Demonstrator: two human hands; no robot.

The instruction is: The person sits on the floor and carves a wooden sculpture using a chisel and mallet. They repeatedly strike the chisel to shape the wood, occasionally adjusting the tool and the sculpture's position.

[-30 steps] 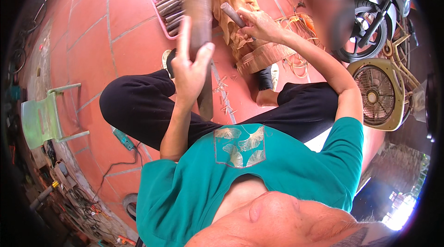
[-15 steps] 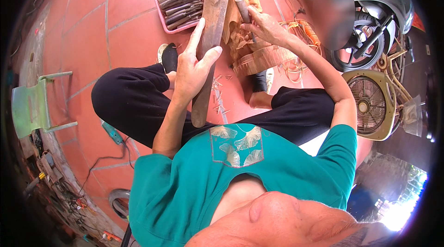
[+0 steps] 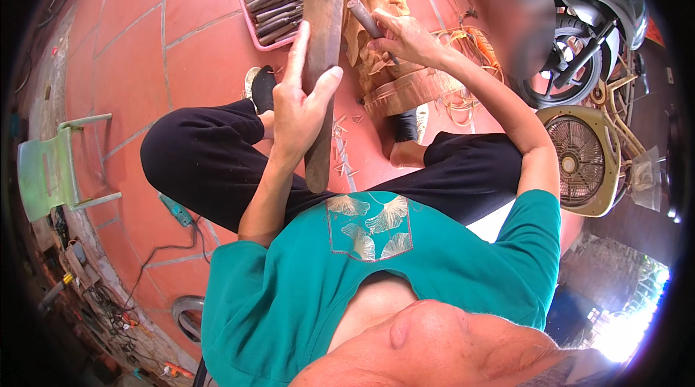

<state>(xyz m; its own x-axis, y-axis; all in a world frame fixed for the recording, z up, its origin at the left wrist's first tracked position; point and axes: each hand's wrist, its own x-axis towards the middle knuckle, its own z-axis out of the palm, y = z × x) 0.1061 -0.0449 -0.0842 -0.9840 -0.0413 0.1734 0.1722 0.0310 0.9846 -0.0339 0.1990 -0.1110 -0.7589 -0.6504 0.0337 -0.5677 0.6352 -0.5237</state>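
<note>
My left hand (image 3: 300, 115) is closed round a long, flat wooden mallet (image 3: 323, 18), index finger stretched along its side. The broad end of the mallet points away from me past the top edge, and its narrow end hangs over my lap. In my right hand (image 3: 411, 41) is a chisel (image 3: 367, 19), gripped by its round handle, which tilts to the far left. The chisel's lower end is against or just above a brown wood carving (image 3: 384, 86) standing between my feet; I cannot tell if they touch. Part of the carving is hidden behind the mallet.
A pink basket (image 3: 262, 47) full of chisels stands at the far left of the carving. Wood chips (image 3: 346, 162) lie on the red tiles. To the right are an orange corded tool (image 3: 485, 47), a box fan (image 3: 575, 162) and a motorbike (image 3: 579, 61); a green chair (image 3: 47, 173) is left.
The mallet has shifted up and to the left. The chisel handle leans further left, with my right hand moving slightly left along with it.
</note>
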